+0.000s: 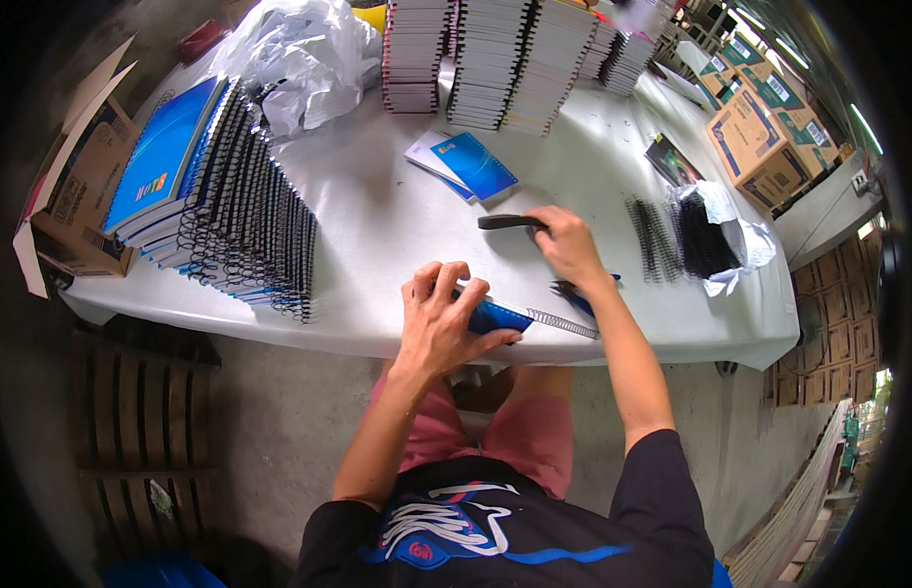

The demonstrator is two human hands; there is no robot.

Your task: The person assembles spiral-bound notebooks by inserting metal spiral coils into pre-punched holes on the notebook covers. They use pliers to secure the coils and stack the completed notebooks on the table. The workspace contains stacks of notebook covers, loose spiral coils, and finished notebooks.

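Blue notebook (502,317) lay seemingly gripped by the left hand (438,312); toward one o'clock from it, the right hand (570,245) clutched a black curved piece (505,222).

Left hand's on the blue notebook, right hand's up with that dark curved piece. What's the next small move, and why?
I'd probably bring the right hand, with its dark curved piece, down to the wire coil: the coil juts past the right end of the blue notebook, and the left hand is on it, likely steadying it.

close fisheye view from the head, downward onto white table (356,220)
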